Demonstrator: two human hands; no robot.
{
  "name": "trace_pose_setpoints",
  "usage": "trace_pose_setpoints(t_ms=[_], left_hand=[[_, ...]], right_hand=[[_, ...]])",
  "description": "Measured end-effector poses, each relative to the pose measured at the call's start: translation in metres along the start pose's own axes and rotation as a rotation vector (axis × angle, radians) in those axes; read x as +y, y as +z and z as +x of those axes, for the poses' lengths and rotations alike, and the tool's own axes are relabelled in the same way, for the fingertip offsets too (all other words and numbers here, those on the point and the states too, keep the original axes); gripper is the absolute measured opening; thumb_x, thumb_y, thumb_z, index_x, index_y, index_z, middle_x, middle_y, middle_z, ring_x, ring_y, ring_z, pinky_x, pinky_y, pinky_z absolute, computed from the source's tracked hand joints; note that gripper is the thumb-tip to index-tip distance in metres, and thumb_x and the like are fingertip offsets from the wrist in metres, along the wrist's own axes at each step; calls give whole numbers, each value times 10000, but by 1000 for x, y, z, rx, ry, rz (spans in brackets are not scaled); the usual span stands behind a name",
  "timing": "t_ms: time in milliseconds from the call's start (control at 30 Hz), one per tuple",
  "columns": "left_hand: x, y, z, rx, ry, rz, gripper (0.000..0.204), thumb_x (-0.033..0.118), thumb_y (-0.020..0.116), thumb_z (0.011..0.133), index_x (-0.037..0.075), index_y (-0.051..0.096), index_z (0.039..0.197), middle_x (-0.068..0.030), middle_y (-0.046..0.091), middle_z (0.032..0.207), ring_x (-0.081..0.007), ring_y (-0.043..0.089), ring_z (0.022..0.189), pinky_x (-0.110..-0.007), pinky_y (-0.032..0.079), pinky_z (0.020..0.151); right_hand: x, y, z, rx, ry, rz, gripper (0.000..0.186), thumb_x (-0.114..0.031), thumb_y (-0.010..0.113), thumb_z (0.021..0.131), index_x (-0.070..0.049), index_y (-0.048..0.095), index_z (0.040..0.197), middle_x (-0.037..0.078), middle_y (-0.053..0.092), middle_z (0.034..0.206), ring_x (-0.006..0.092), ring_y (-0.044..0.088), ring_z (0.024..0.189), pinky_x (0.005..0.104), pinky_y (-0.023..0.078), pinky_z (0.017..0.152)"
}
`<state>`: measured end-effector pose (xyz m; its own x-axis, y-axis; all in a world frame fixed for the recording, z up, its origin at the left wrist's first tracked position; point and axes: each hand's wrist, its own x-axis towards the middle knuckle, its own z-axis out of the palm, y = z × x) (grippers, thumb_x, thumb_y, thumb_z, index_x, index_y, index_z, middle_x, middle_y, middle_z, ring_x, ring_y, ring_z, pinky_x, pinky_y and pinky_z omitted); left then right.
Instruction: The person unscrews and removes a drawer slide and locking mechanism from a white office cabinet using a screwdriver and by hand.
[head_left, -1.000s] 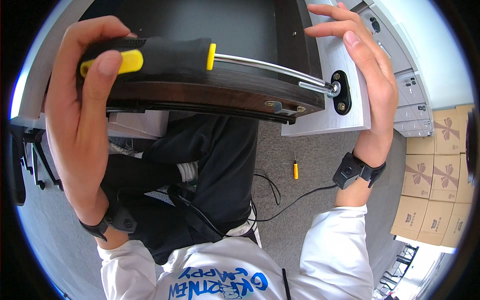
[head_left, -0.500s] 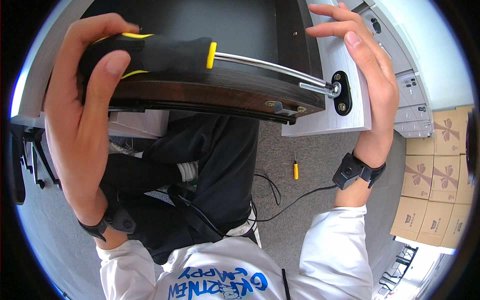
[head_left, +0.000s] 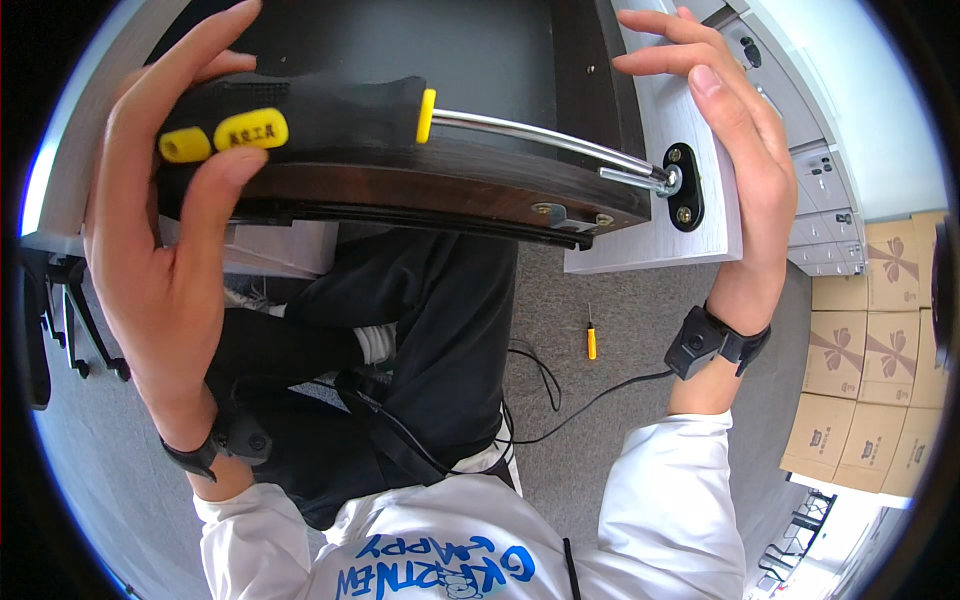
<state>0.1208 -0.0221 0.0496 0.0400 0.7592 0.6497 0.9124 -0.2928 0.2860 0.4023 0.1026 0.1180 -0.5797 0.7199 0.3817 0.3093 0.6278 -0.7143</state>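
A big screwdriver (head_left: 330,108) with a black and yellow handle lies crosswise, its steel shaft pointing right. Its tip meets a silver metal piece (head_left: 672,180) at the middle of a black oval plate (head_left: 685,205), which two brass-coloured screws fix to a pale wood-grain panel (head_left: 650,245). Around the handle's back end is my left hand (head_left: 160,200), thumb against it and index finger lifted off. My right hand (head_left: 745,130) lies against the panel's outer side, fingers spread above its edge and holding nothing. Beside the panel runs a dark brown board (head_left: 420,180).
A small yellow-handled screwdriver (head_left: 591,342) lies on the grey carpet. Black cables (head_left: 600,390) run from my wrist devices. Cardboard boxes (head_left: 840,355) are stacked at the right, with grey drawer cabinets (head_left: 825,200) behind the panel.
The screwdriver handle has turned about its axis, bringing yellow patches into view. My left fingers have loosened and lifted. My right hand stays put.
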Motion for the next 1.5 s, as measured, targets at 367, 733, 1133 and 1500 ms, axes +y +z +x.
trace_pose_setpoints(t_ms=[367, 733, 1133, 1500], left_hand=[[9, 0, 4, -58, 38, 162, 355, 304, 577, 938, 200, 568, 1277, -83, 473, 1275, -268, 502, 1178, -314, 479, 976], [-6, 5, -3, 30, -30, 19, 354, 275, 526, 966, 166, 552, 1303, -113, 580, 1225, -303, 571, 1140, -347, 470, 999], [-5, -9, -5, -27, 110, 461, 373, 201, 567, 964, 184, 544, 1336, -97, 551, 1285, -277, 551, 1162, -327, 462, 1000], [2, 2, 2, -3, 98, 202, 327, 236, 543, 980, 162, 556, 1298, -89, 537, 1306, -269, 580, 1112, -292, 518, 927]], right_hand=[[1, -3, 0, -24, -42, -15, 370, -256, 431, 941, 7, 692, 946, 154, 581, 1219, 257, 451, 1222, 378, 250, 1072], [1, 2, 0, -8, -40, 40, 372, -254, 435, 940, 16, 690, 954, 157, 579, 1217, 255, 450, 1225, 368, 260, 1064], [1, 5, 1, -12, -62, 7, 383, -253, 426, 941, 27, 687, 953, 176, 576, 1224, 265, 454, 1226, 368, 263, 1064], [2, 0, 1, -24, -40, 31, 380, -253, 436, 937, 32, 688, 943, 174, 580, 1208, 265, 461, 1211, 371, 256, 1066]])
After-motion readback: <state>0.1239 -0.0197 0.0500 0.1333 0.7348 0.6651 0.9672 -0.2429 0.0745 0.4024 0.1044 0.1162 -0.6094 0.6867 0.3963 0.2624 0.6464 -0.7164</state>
